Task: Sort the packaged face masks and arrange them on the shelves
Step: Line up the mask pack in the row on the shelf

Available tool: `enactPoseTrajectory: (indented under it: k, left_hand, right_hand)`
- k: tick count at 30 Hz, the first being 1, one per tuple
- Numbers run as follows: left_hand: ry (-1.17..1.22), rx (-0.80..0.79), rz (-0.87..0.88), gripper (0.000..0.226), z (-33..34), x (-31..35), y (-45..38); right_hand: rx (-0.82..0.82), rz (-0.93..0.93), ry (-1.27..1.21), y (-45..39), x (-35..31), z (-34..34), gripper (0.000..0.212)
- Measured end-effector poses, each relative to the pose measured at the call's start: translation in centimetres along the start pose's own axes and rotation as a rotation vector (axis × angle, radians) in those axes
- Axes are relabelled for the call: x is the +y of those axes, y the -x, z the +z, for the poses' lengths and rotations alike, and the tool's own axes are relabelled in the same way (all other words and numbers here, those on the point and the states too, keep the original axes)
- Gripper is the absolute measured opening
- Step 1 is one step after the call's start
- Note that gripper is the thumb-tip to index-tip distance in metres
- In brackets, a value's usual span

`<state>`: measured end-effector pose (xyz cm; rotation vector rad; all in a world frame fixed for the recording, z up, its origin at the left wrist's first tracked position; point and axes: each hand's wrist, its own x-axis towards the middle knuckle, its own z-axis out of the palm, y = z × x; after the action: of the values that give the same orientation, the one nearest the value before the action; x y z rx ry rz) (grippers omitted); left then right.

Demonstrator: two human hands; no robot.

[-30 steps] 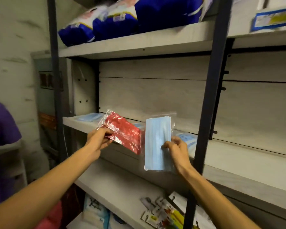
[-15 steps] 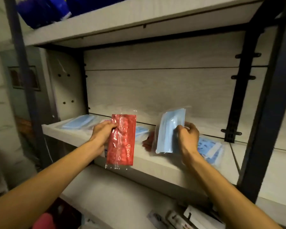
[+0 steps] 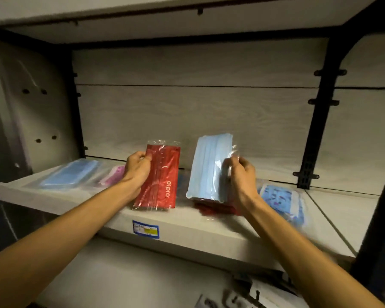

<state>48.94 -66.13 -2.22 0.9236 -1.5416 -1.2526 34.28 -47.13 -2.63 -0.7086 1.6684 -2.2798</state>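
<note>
On the shelf point(image 3: 53, 196), at its left end, a blue mask pack point(image 3: 69, 174) lies flat, and just beside it a pink pack point(image 3: 115, 176) shows partly behind the left wrist. The left hand point(image 3: 137, 168) pinches the top left corner of a red mask pack point(image 3: 160, 178), held upright with its lower edge at or just above the shelf board. To its right the right hand point(image 3: 240, 176) curls its fingers round the right edge of a light blue mask pack point(image 3: 209, 167), also upright, standing over a low pile of red packs point(image 3: 216, 207). Further right a patterned blue pack point(image 3: 280, 196) lies flat. The step in hand looks like sorting by colour: each hand carries one pack to its pile. The red pack most likely belongs on the red pile now under the blue one, so the next move calls for a swap across, the blue pack going leftward to its like, each laid flat and squared on its pile.
</note>
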Motion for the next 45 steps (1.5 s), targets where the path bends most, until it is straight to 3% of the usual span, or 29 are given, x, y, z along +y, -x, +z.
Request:
enactPoseTrajectory:
  k: [7, 12, 14, 17, 19, 25, 29, 33, 39, 45]
  left_hand:
    - [-0.081, -0.015, -0.038, 0.016, -11.2, -1.0, -6.8]
    - [-0.121, 0.051, -0.115, 0.015, -20.4, -1.9, -10.8]
    - [-0.114, 0.082, -0.132, 0.018, -23.3, -2.4, -12.1]
    - [-0.103, 0.103, -0.163, 0.015, -26.8, -3.1, -13.8]
    - [-0.055, 0.113, -0.196, 0.015, -28.4, -3.5, -14.7]
    - [0.017, 0.03, -0.268, 0.029, -30.7, -4.0, -17.1]
    - [0.055, -0.062, -0.262, 0.041, -29.9, -3.6, -17.8]
    - [0.111, -0.193, -0.242, 0.051, -25.7, -3.1, -17.6]
    - [0.183, -0.396, -0.173, 0.017, -15.3, -1.9, -15.3]
    - [0.158, -0.65, -0.124, 0.022, -6.1, -1.1, -11.2]
  right_hand:
    - [-0.199, 0.063, 0.177, 1.1, 1.4, 12.8, 0.02]
    - [-0.267, 0.146, 0.104, 1.2, 4.3, 22.8, 0.015]
    - [-0.352, 0.209, 0.117, 1.1, 5.5, 26.5, 0.004]
    - [-0.446, 0.284, 0.2, 1.2, 7.1, 31.7, 0.016]
    - [-0.473, 0.234, 0.278, 1.3, 8.2, 34.3, 0.006]
    - [-0.446, -0.076, 0.841, 1.5, 10.2, 38.1, 0.036]
    - [-0.403, -0.168, 1.052, 1.3, 9.8, 37.0, 0.056]
    - [-0.392, -0.224, 0.928, -0.1, 8.2, 32.0, 0.037]
    - [-0.175, -0.245, 0.855, -1.3, 5.7, 22.3, 0.033]
    - [0.074, -0.157, 0.804, -1.3, 3.3, 11.0, 0.023]
